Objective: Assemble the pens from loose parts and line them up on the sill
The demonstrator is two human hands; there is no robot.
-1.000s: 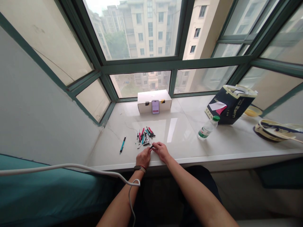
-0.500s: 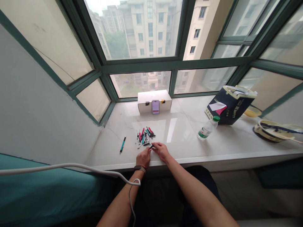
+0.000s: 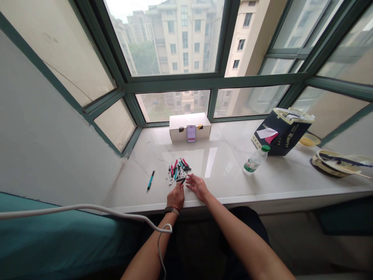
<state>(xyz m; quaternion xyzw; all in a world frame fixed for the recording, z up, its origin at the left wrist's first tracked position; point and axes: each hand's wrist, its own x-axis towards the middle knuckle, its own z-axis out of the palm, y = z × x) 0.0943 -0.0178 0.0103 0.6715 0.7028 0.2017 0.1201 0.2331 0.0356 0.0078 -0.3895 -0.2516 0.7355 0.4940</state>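
My left hand (image 3: 175, 196) is closed on a small black pen part (image 3: 183, 181), its tip pointing up and away from me. Close by on the right, my right hand (image 3: 197, 186) has its fingers apart and nothing visible in them. Just beyond both hands lies a loose pile of pen parts (image 3: 179, 168), with red, teal, black and silver pieces. Several tiny pieces are scattered at the pile's left side. Farther left, a teal and black pen (image 3: 150, 180) rests alone on the white sill (image 3: 134, 196).
A white box (image 3: 190, 120) stands by the window with a purple card (image 3: 191, 133) against its front. To the right are a green-capped bottle (image 3: 255, 160), a dark paper bag (image 3: 282, 132) and a bowl (image 3: 335, 161). A white cable (image 3: 116, 211) crosses at lower left.
My right hand has let go of the black pen part and its fingers have spread. The part stays in my left hand and is turned more upright.
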